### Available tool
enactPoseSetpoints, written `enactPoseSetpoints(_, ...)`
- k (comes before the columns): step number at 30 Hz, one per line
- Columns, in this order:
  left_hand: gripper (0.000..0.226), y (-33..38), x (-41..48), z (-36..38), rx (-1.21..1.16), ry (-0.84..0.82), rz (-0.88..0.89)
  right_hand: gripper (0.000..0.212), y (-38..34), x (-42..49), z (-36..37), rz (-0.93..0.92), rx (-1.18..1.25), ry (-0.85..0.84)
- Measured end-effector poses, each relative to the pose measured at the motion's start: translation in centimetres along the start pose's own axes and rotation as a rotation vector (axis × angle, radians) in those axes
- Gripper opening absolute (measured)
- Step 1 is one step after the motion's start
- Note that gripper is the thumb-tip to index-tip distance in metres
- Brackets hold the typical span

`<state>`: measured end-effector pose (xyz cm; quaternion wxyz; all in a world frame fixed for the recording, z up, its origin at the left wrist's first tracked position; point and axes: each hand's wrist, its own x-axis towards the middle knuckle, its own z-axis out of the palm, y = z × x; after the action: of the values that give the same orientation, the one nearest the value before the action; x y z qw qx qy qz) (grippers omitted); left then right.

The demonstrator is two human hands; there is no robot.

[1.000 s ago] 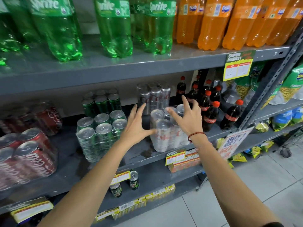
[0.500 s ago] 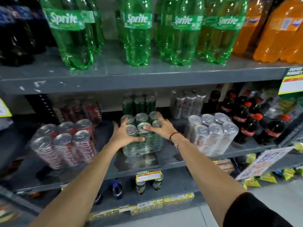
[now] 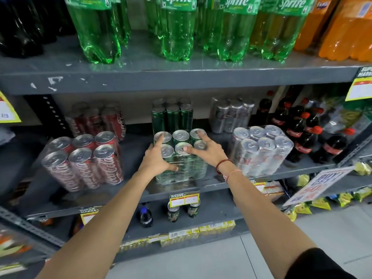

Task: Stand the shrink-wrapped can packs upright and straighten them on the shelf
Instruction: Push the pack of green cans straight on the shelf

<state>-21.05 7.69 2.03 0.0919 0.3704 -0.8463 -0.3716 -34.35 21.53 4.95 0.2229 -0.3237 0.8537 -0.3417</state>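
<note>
A shrink-wrapped pack of green cans (image 3: pixel 181 168) stands upright in the middle of the grey shelf (image 3: pixel 201 190). My left hand (image 3: pixel 157 158) grips its left side, thumb on the front. My right hand (image 3: pixel 205 150) rests on the can tops at the right, fingers spread over them. A red cola can pack (image 3: pixel 84 162) leans to the left of it. A silver can pack (image 3: pixel 261 150) stands to the right, slightly tilted. Three more packs stand at the back: red (image 3: pixel 96 119), green (image 3: pixel 172 117) and silver (image 3: pixel 229 115).
Small cola bottles (image 3: pixel 302 135) crowd the right end of the shelf. Large green and orange soda bottles (image 3: pixel 177 31) fill the shelf above. Below are two loose cans (image 3: pixel 181 210), a dark bottle (image 3: pixel 145 216) and price tags. Snack bags hang at the far right.
Both hands left the silver pack and moved left onto the green pack, which has been pulled a little forward and squared. My view shifted left with them.
</note>
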Motion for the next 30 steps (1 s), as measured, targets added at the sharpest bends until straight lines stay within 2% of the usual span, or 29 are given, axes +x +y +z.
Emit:
enactPoseSetpoints(25,0.128,-0.1,-2.1,0.3,0.022,0.006,0.033,0.083,0.4,-2.1,0.3,0.016,-0.03,0.031)
enactPoseSetpoints(30,0.124,-0.1,-2.3,-1.4,-0.004,-0.103,0.098,0.083,-0.4,-2.0,-0.1,0.008,-0.016,-0.022)
